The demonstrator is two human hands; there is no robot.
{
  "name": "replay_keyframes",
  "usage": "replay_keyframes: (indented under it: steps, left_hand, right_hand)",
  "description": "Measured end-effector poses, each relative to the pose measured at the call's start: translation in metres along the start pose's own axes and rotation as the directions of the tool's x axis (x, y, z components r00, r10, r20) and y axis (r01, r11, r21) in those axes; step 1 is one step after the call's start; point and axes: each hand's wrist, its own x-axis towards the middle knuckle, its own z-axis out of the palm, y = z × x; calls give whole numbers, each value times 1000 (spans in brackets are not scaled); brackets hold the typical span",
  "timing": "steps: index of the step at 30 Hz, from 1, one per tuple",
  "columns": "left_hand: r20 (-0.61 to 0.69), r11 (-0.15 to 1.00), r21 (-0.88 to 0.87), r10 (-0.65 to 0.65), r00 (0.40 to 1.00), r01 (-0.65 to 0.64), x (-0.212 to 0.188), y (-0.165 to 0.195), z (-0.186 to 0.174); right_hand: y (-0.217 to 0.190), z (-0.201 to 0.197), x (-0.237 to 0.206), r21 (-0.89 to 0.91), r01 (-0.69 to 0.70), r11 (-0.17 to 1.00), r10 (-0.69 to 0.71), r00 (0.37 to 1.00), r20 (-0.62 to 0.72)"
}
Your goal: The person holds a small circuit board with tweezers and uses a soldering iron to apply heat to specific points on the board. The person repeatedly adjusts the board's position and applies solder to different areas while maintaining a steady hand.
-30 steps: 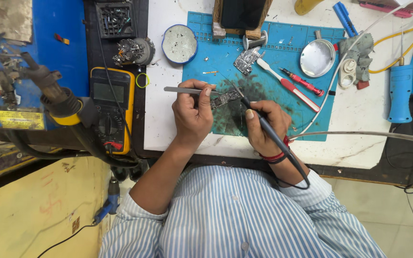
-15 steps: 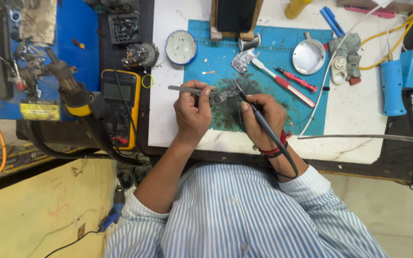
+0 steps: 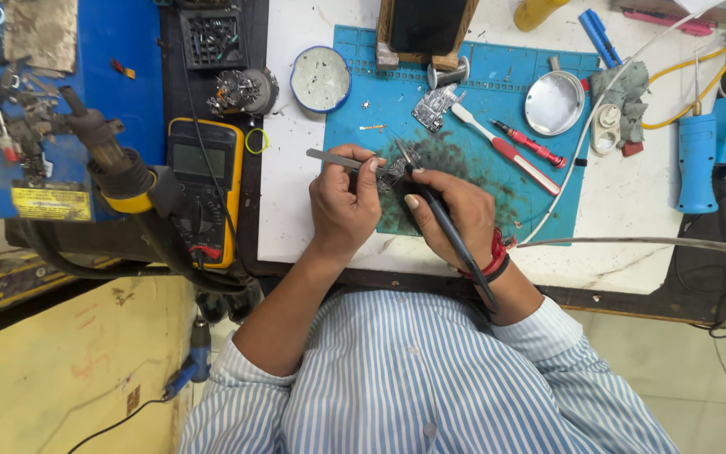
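Right hand, closed around a soldering iron whose long axis slants up-left; its tip meets a small circuit board just ahead of both hands on the blue mat. Left hand pinches tweezers, lying crosswise. Beyond: a round metal dish, apparently empty; a white dish holding specks.
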Motion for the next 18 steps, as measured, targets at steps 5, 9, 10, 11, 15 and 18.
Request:
replay_keyframes:
  steps: [5, 9, 10, 11, 15, 18]
  left_hand:
    - [15, 999, -2, -40, 999, 40, 1, 2, 0]
    - [33, 999, -36, -33, 999, 34, 1, 3, 0]
    - [38, 998, -52, -31, 999, 33, 1, 3, 0]
    - [39, 997, -61, -34, 999, 36, 2, 2, 0]
    - [45, 999, -32, -33, 998, 34, 2, 4, 1]
    - [52, 999, 34, -24, 998, 23, 4, 5, -1]
  right_hand:
    - [7, 1, -4, 55, -70, 996, 76, 990, -116]
    - [12, 0, -9, 50, -134, 990, 140, 977, -164]
    - [12, -1, -11, 53, -144, 988, 151, 973, -174]
    - [12, -2, -12, 87, -143, 986, 156, 972, -176]
    - [13, -9, -13, 160, -121, 980, 150, 972, -182]
    - [15, -11, -10, 151, -102, 983, 127, 977, -169]
